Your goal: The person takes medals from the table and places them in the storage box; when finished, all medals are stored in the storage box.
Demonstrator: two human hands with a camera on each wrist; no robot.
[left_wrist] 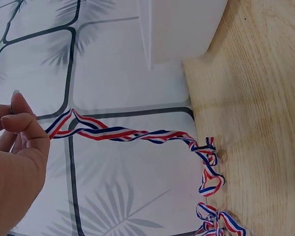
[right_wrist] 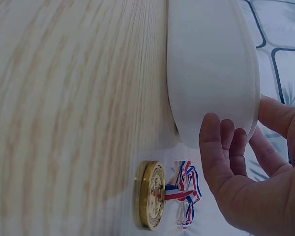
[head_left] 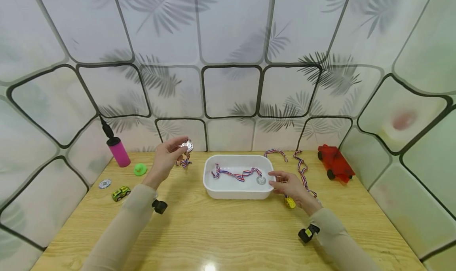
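My left hand point(head_left: 167, 156), left of the white tub point(head_left: 238, 194), holds up a silver medal point(head_left: 187, 146) between thumb and fingers. From that hand a twisted red, white and blue ribbon point(left_wrist: 132, 133) hangs down to the table in the left wrist view. My right hand point(head_left: 290, 186) grips the tub's right end, with fingers at the rim and against the outer wall. Inside the tub lies another silver medal point(head_left: 261, 180), its striped ribbon point(head_left: 236, 175) stretched leftward. Below the right hand, a gold medal point(right_wrist: 152, 195) rests on the table beside the tub.
Striped ribbons point(head_left: 302, 168) lie right of and behind the tub. A red toy car point(head_left: 335, 162) stands far right. At left are a pink pump point(head_left: 119, 152), green rubber duck point(head_left: 140, 169), poker chip point(head_left: 105, 183) and green toy car point(head_left: 121, 193). A patterned curtain point(head_left: 231, 93) borders the table.
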